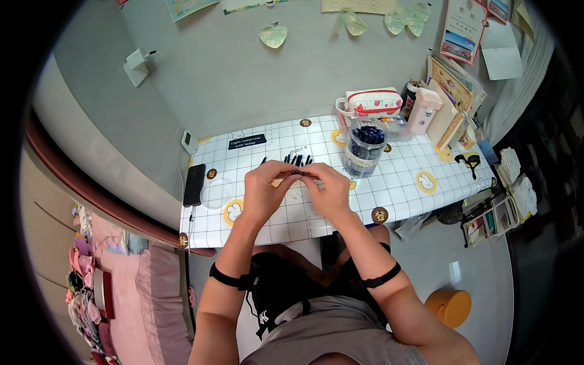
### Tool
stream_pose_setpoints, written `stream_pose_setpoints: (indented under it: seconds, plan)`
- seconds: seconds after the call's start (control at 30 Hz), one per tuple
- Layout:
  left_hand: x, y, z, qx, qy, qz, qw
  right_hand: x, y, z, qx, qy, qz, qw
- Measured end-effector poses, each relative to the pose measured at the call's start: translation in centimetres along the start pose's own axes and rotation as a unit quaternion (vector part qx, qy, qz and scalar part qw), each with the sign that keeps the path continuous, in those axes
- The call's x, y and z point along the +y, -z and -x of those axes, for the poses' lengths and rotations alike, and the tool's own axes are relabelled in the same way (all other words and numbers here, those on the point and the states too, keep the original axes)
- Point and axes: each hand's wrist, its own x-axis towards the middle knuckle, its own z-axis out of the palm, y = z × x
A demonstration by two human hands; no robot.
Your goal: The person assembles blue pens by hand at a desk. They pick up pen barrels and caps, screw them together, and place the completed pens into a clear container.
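Observation:
My left hand [261, 187] and my right hand [330, 193] meet over the middle of the table, fingertips pinched together. Between them is a small dark piece [298, 173], mostly covered by the fingers, so its kind does not show. Just beyond the fingertips, several short, dark, pen-like sticks [298, 160] lie side by side on the tabletop. To the right of my hands stands a clear plastic jar [360, 163] without a lid on it, filled with dark blue, pen-like pieces [368, 135]. Left of my left hand lies a round clear lid [216, 194].
A black phone [194, 185] lies on the left of the white gridded table [398, 182]. At the back right stand a white-and-red pencil case [373, 103], a pink box [424, 111] and upright books [451, 88]. An orange stool [449, 307] is on the floor at right.

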Motion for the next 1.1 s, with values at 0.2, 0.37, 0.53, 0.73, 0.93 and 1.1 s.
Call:
stream_pose_setpoints:
  seconds: [0.2, 0.37, 0.53, 0.73, 0.93, 1.1]
  plan:
    - [3.8, -4.4, -3.3, 0.039, -0.111, 0.025, 0.993, -1.5, 6.8, -2.6, 0.053, 0.08, 0.073, 0.993]
    - [5.0, -8.0, -6.6, 0.087, -0.187, 0.005, 0.979, -0.5, 11.4, -5.0, 0.066, 0.077, 0.109, 0.989]
    - [4.2, -11.4, -9.7, 0.095, -0.203, 0.012, 0.975, 1.6, 13.9, -6.9, 0.075, 0.072, 0.141, 0.984]
    - [2.6, -13.7, -11.3, 0.071, -0.21, -0.007, 0.975, 3.4, 14.8, -7.4, 0.066, 0.062, 0.158, 0.983]
    - [1.9, -13.4, -11.9, 0.011, -0.255, -0.079, 0.964, 4.3, 15.8, -7.3, -0.019, 0.093, 0.241, 0.966]
    - [2.4, -10.4, -11.0, 0.042, -0.175, -0.045, 0.983, 3.0, 15.3, -6.9, 0.005, 0.11, 0.238, 0.965]
